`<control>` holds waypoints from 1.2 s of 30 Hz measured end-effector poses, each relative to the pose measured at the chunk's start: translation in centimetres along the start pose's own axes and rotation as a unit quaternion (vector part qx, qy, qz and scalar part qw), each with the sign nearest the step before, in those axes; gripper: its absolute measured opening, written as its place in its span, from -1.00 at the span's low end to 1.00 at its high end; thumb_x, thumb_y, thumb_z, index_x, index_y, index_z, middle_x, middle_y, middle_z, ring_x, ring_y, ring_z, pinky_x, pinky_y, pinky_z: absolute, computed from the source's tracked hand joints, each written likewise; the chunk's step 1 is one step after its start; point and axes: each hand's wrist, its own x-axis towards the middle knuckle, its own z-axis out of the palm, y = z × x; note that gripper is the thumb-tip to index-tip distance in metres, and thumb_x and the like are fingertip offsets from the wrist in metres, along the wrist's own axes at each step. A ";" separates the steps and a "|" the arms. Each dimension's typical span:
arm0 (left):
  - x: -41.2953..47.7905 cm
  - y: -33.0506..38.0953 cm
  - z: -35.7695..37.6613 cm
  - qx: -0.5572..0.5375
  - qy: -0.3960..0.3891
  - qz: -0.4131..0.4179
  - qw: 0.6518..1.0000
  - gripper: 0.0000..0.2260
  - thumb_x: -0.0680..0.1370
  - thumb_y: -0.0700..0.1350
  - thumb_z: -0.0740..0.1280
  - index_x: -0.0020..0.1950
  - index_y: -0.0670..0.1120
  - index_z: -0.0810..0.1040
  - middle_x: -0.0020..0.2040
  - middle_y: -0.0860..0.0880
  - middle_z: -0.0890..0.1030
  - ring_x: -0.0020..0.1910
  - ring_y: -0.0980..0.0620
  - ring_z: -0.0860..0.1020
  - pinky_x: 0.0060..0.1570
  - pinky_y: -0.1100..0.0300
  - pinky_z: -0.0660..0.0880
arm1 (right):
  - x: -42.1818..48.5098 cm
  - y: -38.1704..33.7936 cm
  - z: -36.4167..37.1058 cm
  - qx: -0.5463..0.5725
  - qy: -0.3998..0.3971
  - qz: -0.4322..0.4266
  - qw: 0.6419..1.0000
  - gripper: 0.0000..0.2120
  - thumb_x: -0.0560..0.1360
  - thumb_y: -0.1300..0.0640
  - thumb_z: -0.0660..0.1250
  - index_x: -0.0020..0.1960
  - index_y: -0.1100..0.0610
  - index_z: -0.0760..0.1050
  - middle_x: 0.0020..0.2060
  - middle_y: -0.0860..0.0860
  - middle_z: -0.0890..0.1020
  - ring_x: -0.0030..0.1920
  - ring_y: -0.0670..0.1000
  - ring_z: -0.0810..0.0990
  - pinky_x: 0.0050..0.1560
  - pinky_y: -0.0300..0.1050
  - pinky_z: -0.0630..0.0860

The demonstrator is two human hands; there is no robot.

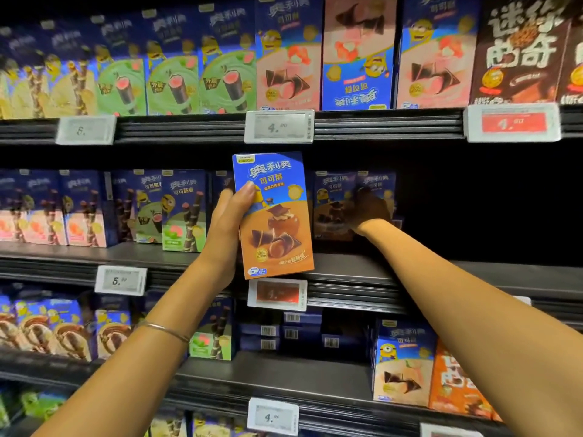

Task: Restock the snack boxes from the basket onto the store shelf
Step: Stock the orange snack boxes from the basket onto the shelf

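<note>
My left hand (225, 228) grips a blue and orange snack box (274, 216) by its left edge and holds it upright in front of the middle shelf (347, 272). My right hand (367, 209) reaches deep into the dark part of that shelf. It rests against two matching chocolate snack boxes (334, 206) standing at the back. Whether its fingers close on a box I cannot tell in the shadow. The basket is out of view.
To the right of the right hand the middle shelf is dark (489, 209). Rows of snack boxes fill the top shelf (284, 58) and the lower shelf (403, 364). Price tags (279, 126) hang on the shelf rails.
</note>
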 end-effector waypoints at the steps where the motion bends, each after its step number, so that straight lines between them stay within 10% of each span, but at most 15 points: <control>1: 0.0 0.0 0.0 0.000 0.000 -0.002 1.000 -0.05 0.32 0.30 0.46 0.52 -0.27 0.32 0.34 -0.29 0.60 0.32 -0.39 0.57 0.38 -0.43 0.41 | -0.3 -0.3 -0.2 0.000 -0.005 0.008 1.000 -0.48 0.54 -0.07 0.39 0.40 0.14 0.41 0.29 0.23 0.58 0.27 0.29 0.55 0.26 0.14 0.53; 7: -0.1 -0.1 0.2 0.008 0.002 -0.014 1.000 -0.03 0.30 0.32 0.45 0.52 -0.25 0.33 0.32 -0.26 0.62 0.29 -0.35 0.60 0.37 -0.40 0.44 | -4.9 -4.4 -2.7 0.177 0.073 0.026 0.981 -0.54 0.45 -0.16 0.36 0.21 0.12 0.49 0.15 0.16 0.61 0.17 0.21 0.58 0.15 0.02 0.53; 11: 0.0 -0.1 0.4 0.008 0.011 -0.012 1.000 -0.04 0.30 0.34 0.45 0.51 -0.22 0.34 0.31 -0.25 0.64 0.27 -0.35 0.62 0.35 -0.40 0.46 | -11.3 -7.4 -5.2 0.498 -0.075 -0.004 0.864 -0.43 0.34 -0.34 0.36 0.15 0.06 0.56 0.11 0.05 0.69 0.08 0.10 0.69 0.02 0.04 0.65; 20: 0.8 -0.3 0.2 0.089 0.052 -0.009 0.995 0.23 0.08 0.72 0.26 0.52 -0.07 0.39 0.28 -0.10 0.68 0.20 -0.14 0.69 0.27 -0.20 0.56 | -16.5 -8.0 -6.2 0.388 -0.136 -0.142 0.901 -0.61 0.50 0.10 0.52 0.27 0.13 0.52 0.01 -0.02 0.72 -0.05 -0.06 0.74 -0.14 -0.18 0.68; 31: 3.0 -2.1 -1.3 0.141 0.149 -0.001 0.979 -0.22 0.57 0.31 0.37 0.58 -0.15 0.22 0.17 -0.07 0.70 -0.10 0.06 0.76 -0.30 0.16 0.66 | -12.6 -3.4 -7.6 0.420 -0.092 -0.045 0.902 -0.77 0.51 0.18 0.50 0.14 0.07 0.57 -0.05 0.03 0.76 -0.07 0.02 0.76 -0.03 0.07 0.69; 36: 3.3 -2.4 -1.0 0.120 0.157 0.006 0.980 -0.55 0.59 0.29 0.36 0.22 -0.04 0.43 -0.05 -0.01 0.76 -0.15 0.06 0.76 -0.34 0.17 0.64 | -7.9 1.3 -7.7 0.308 0.052 -0.010 0.950 -0.81 0.43 0.25 0.55 -0.08 0.03 0.59 -0.14 0.04 0.71 -0.19 -0.01 0.71 -0.16 -0.09 0.66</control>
